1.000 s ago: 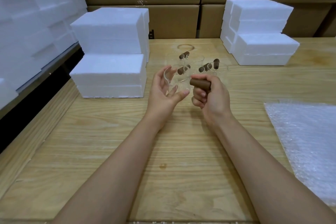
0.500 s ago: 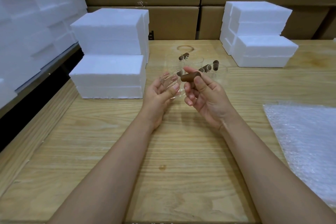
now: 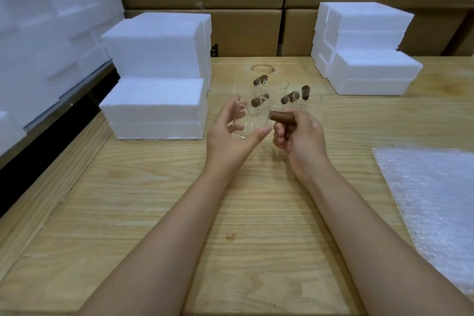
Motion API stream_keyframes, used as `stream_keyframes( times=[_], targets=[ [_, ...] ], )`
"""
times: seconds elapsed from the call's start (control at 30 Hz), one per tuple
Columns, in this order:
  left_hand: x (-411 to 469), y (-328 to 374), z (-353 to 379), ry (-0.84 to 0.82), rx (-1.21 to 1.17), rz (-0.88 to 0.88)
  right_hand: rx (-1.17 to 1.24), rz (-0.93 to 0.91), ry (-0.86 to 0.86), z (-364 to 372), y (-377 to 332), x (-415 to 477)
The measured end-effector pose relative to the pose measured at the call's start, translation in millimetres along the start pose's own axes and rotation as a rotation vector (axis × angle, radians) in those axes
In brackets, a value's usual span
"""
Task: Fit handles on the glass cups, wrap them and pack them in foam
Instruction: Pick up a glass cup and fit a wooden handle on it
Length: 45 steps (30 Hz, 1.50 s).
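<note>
left hand: the left hand (image 3: 229,137) is cradling a clear glass cup (image 3: 247,120) above the counter (image 3: 166,200), its fingers (image 3: 230,110) curling round the far wall and the thumb pressing the near side.
right hand: the right hand (image 3: 301,136) is gripping a brown wooden handle (image 3: 282,117), with its fingers wrapping round the right end and leaving the left end bare.
key relation: the handle's long axis is lying nearly level, running left to right, and its bare end is pointing at the cup's right wall, either touching it or sitting just beside it. the clear glass is hiding whether it is already seated.
nearer hand: the right hand is carrying the handle, so it is likely doing the pushing while the left is bracing the cup.
step in hand: this is looking like the fitting of one handle, with wrapping and packing not yet begun for this cup.
finished cups: several cups with handles (image 3: 259,101) are standing together on the counter just beyond the hands.
foam: white foam blocks (image 3: 154,108) are sitting stacked to the left, with more far right.
bubble wrap: a bubble wrap sheet (image 3: 433,200) is lying flat to the right, well apart from the hands.
risk: pushing off the axis is likely risking a slip on the smooth glass.
</note>
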<state>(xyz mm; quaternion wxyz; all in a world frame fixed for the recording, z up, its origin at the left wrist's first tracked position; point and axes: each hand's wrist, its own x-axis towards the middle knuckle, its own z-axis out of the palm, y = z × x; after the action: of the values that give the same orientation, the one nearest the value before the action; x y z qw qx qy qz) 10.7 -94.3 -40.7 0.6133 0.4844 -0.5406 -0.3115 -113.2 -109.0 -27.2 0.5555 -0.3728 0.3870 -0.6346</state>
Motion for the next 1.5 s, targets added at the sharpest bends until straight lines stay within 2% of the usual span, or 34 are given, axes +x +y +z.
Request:
stream_keyframes(
  times=[0.27, 0.53, 0.67, 0.93, 1.13, 1.33, 1.5],
  targets=[
    [-2, -2, 0, 0.010, 0.137, 0.144, 0.056, 0.124, 0.070, -1, 6, 3],
    [-2, -6, 0, -0.026, 0.147, 0.239, 0.161, 0.100, 0.064, -3, 5, 2],
    [-2, -8, -1, -0.017, 0.130, 0.242, 0.219, 0.030, -0.002, -4, 3, 0],
    [0, -11, -1, 0.015, 0.143, 0.245, 0.170, -0.074, -0.092, -3, 0, -5],
    [-1, -10, -2, 0.006, 0.169, 0.302, 0.198, 0.004, -0.002, -1, 2, -4],
    [-2, -8, -2, 0.002, 0.199, 0.291, 0.137, 0.060, 0.034, -3, 2, 0],
    [-4, -6, -1, -0.008, 0.188, 0.231, 0.139, 0.033, 0.044, -4, 2, 0]
  ],
)
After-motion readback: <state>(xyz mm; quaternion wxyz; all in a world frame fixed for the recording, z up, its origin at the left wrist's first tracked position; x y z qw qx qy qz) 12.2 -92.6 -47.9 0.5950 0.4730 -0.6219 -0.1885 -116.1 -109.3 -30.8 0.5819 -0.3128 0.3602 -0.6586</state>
